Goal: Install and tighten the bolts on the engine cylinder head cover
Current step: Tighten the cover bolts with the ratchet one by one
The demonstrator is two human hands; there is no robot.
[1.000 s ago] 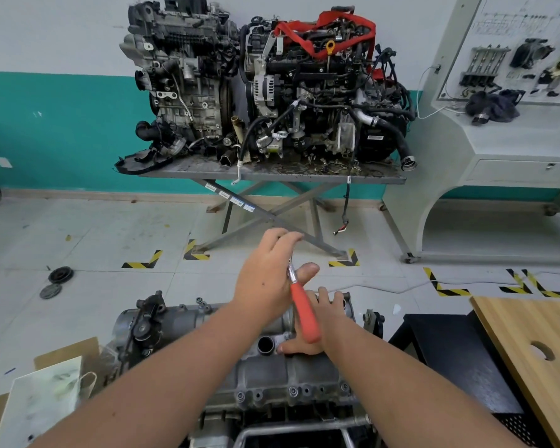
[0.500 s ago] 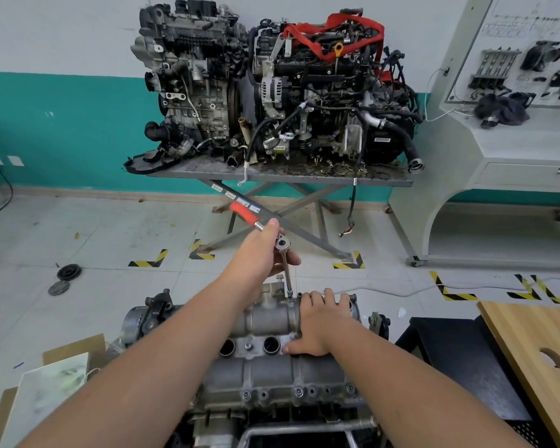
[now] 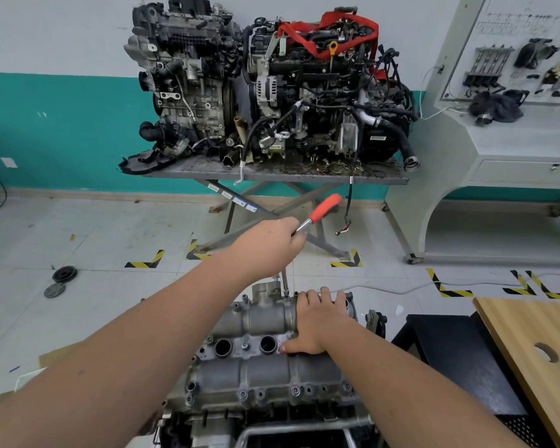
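We stand over the cylinder head cover (image 3: 272,360), which sits low in front of us on top of the engine block, with two open round holes in its middle strip and a row of bolts (image 3: 243,395) already seated along its near edge. Our left hand (image 3: 269,245) reaches past the far edge and grips the ratchet (image 3: 317,215) near its head, fingers curled round the metal neck, so the red handle sticks out up and to the right, free of the palm. We judge this choked-up grip suits fast spinning more than a hard final pull. Below the hand, the extension bar (image 3: 285,282) drops straight down to a bolt at the cover's far edge; the socket's seat on the bolt head is too small to make out.

Our right hand (image 3: 317,321) lies flat on the cover just right of the extension, fingers spread over the far rim and thumb by the right-hand hole, holding nothing. It seems placed there to steady the cover and brace us while the ratchet turns.
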